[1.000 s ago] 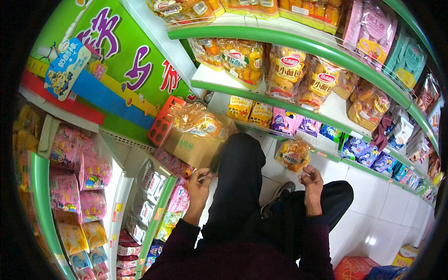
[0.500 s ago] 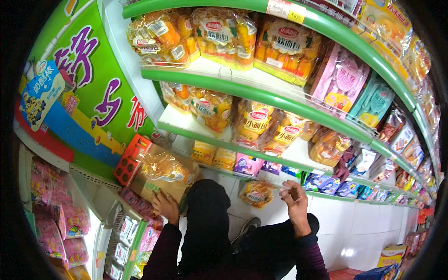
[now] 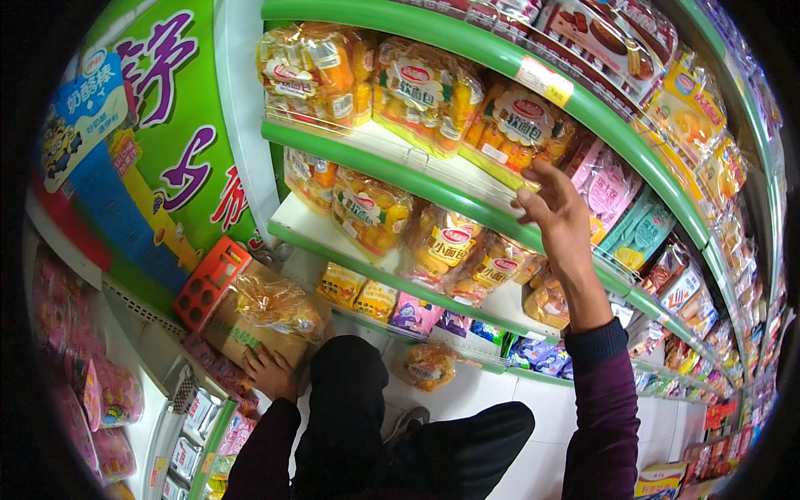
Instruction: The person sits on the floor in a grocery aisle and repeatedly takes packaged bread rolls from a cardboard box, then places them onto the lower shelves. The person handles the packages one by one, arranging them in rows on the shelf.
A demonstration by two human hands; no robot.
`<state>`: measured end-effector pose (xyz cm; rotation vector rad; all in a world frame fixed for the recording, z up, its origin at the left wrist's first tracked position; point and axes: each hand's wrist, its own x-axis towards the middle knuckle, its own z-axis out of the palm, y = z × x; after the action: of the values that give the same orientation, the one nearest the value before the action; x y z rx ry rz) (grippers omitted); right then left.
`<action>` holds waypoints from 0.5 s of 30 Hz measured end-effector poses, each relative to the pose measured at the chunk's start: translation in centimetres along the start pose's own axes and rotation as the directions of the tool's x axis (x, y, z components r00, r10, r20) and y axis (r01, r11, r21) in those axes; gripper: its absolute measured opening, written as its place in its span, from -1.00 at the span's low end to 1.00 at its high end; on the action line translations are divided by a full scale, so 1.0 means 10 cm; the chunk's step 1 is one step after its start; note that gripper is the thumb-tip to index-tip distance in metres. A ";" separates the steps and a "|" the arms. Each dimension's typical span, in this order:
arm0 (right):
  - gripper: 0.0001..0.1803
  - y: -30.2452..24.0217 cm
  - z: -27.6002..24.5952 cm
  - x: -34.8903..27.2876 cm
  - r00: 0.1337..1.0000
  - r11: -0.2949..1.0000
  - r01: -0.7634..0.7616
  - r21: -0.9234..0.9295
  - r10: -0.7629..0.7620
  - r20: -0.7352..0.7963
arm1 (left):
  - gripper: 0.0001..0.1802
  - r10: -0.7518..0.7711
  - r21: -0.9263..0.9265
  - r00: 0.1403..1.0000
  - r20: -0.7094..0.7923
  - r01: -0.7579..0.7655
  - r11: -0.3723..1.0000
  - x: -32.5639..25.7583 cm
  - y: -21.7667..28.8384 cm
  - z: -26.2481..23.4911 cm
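Reaching with the right hand (image 3: pixel 552 202), loosely spread, to just below the bread pack (image 3: pixel 517 123) at upper centre, nearer than the left hand (image 3: pixel 271 375), splayed on the carton (image 3: pixel 218 333), lower left.

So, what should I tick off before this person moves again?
1. Left hand on the cardboard box: ok, it rests against it.
2. Right hand free: ok, nothing shows in it.
3. Right hand touching the bread pack on the green-edged shelf: cannot tell; it overlaps the pack's lower corner in this single view.
4. Clear bag tucked fully inside the box: not ok, it bulges over the rim.
5. Other bread bag off the floor: not ok, it lies on the tiles.
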<state>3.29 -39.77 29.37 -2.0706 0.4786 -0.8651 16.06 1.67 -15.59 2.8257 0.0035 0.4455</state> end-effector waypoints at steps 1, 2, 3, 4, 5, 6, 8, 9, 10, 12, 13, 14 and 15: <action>-0.37 -0.08 0.08 0.12 1.000 1.000 0.019 -0.019 -0.019 0.006 | -0.46 0.004 0.006 1.000 -0.004 -0.004 1.000 -0.01 -0.01 0.04; -0.34 -0.11 0.17 0.27 0.999 0.999 0.046 -0.020 -0.046 0.013 | -0.46 0.006 0.012 1.000 -0.009 -0.006 1.000 -0.02 -0.03 0.08; -0.31 -0.18 0.28 0.40 0.999 0.999 0.036 -0.010 -0.036 0.022 | -0.46 0.004 0.023 1.000 -0.018 -0.004 1.000 0.01 -0.06 0.10; -0.29 -0.20 0.37 0.52 0.999 0.997 0.051 -0.051 -0.051 0.005 | -0.46 -0.002 0.025 1.000 -0.002 0.002 1.000 0.02 -0.04 0.07; -0.27 -0.21 0.46 0.66 0.998 0.994 0.066 -0.089 -0.067 -0.010 | -0.46 -0.009 0.028 1.000 0.013 0.009 1.000 0.01 -0.02 0.02; -0.25 -0.20 0.51 0.80 0.995 0.985 0.095 -0.145 -0.099 -0.018 | -0.46 -0.013 0.030 0.999 0.031 0.012 0.999 0.01 0.02 -0.03; -0.21 -0.13 0.56 1.10 0.986 0.954 0.145 -0.264 -0.160 -0.035 | -0.45 -0.005 0.048 0.999 0.054 0.002 0.999 0.00 0.09 -0.06; -0.20 -0.06 0.61 1.25 0.976 0.930 0.182 -0.320 -0.210 -0.054 | -0.45 -0.003 0.061 0.998 0.064 -0.001 0.998 0.00 0.08 -0.06; -0.20 0.01 0.64 1.38 0.963 0.901 0.215 -0.378 -0.260 -0.071 | -0.44 0.009 0.041 0.999 0.050 -0.011 0.999 -0.02 0.08 -0.03; -0.24 -0.03 0.82 1.48 0.961 0.885 0.204 -0.419 -0.263 -0.087 | -0.44 0.013 0.023 1.000 0.013 -0.014 1.000 -0.02 -0.03 0.05; -0.25 -0.03 0.87 1.51 0.980 0.915 0.138 -0.380 -0.182 -0.080 | -0.44 0.005 0.034 1.000 0.016 -0.006 0.999 -0.03 -0.06 0.11; -0.26 -0.03 0.89 1.53 0.993 0.937 0.069 -0.343 -0.099 -0.071 | -0.43 -0.001 0.045 1.000 0.019 0.000 0.999 -0.04 -0.08 0.18; -0.28 -0.03 0.91 1.52 0.992 0.921 0.053 -0.385 -0.092 -0.082 | -0.43 -0.010 0.055 1.000 0.024 0.009 0.998 -0.04 -0.08 0.17</action>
<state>20.44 -43.66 31.99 -2.4213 0.6721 -0.9829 16.25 1.92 -17.46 2.8839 0.0245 0.4154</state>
